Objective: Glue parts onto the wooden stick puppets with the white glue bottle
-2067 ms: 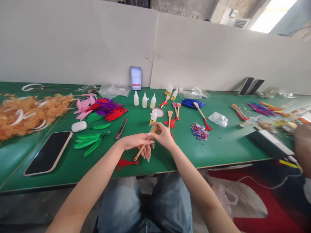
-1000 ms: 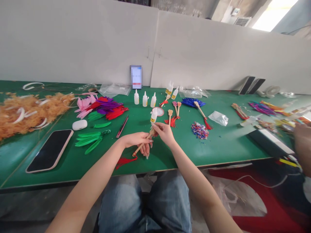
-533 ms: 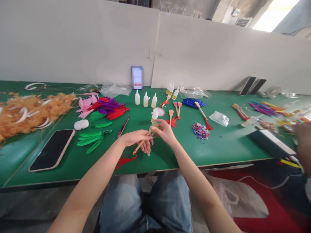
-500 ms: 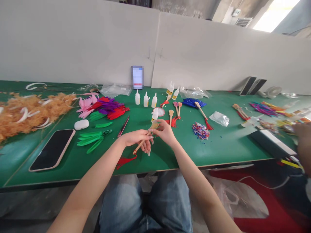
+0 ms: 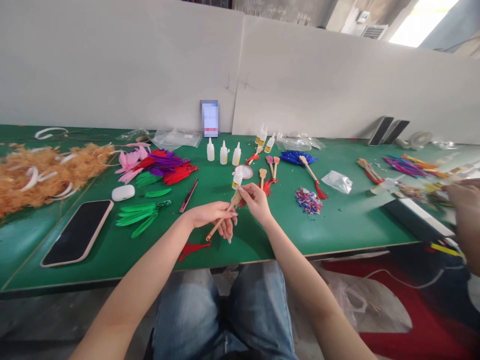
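Note:
A wooden stick [image 5: 214,229] with a broad upper end slants between my hands, and a red tassel [image 5: 193,249] hangs from its lower end onto the green table. My left hand [image 5: 217,218] is closed round its shaft. The fingertips of my right hand [image 5: 255,200] pinch at its broad top; anything small between them is hidden. Just beyond my right fingertips stands a white glue bottle [image 5: 237,177], beside a round white dish [image 5: 246,172]. More sticks with tassels [image 5: 263,175] lie to the right of the dish.
Green feathers [image 5: 138,215], a phone [image 5: 77,233] and a white case [image 5: 123,192] lie left. Three bottles [image 5: 224,153] stand behind. Coloured chips [image 5: 308,201], blue feathers [image 5: 291,157] and a plastic bag [image 5: 337,181] are right. Another person's hand [image 5: 465,200] shows far right.
My right fingers have shifted slightly at the top of the stick, while my left hand keeps its hold. The whole view has moved a little.

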Demonstrator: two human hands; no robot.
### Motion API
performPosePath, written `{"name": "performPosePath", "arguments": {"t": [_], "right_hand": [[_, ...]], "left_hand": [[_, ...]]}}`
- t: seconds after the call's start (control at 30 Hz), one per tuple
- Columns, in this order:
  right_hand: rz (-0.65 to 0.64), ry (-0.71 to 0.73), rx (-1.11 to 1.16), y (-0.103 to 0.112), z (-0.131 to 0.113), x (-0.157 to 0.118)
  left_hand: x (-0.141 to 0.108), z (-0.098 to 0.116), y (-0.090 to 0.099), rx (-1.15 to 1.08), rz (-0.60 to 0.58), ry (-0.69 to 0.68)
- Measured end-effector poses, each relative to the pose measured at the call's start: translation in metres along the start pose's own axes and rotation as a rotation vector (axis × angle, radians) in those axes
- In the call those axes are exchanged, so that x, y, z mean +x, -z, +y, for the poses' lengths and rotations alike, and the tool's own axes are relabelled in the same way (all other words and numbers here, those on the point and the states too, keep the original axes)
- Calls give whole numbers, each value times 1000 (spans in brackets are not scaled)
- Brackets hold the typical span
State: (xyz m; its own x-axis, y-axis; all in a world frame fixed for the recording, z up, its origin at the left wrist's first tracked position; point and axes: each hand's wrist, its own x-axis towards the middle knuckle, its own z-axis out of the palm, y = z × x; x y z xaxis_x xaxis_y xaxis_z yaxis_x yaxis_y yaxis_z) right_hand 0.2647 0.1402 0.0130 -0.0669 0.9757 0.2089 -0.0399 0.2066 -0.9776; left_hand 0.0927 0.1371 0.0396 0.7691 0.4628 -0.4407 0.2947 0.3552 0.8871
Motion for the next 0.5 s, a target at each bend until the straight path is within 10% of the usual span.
{"name": "performPosePath", "arguments": {"t": [0.5], "right_hand": [[-58, -42, 46, 1, 2, 0]], "left_hand": [[-4, 3, 3, -71, -39, -47]]}}
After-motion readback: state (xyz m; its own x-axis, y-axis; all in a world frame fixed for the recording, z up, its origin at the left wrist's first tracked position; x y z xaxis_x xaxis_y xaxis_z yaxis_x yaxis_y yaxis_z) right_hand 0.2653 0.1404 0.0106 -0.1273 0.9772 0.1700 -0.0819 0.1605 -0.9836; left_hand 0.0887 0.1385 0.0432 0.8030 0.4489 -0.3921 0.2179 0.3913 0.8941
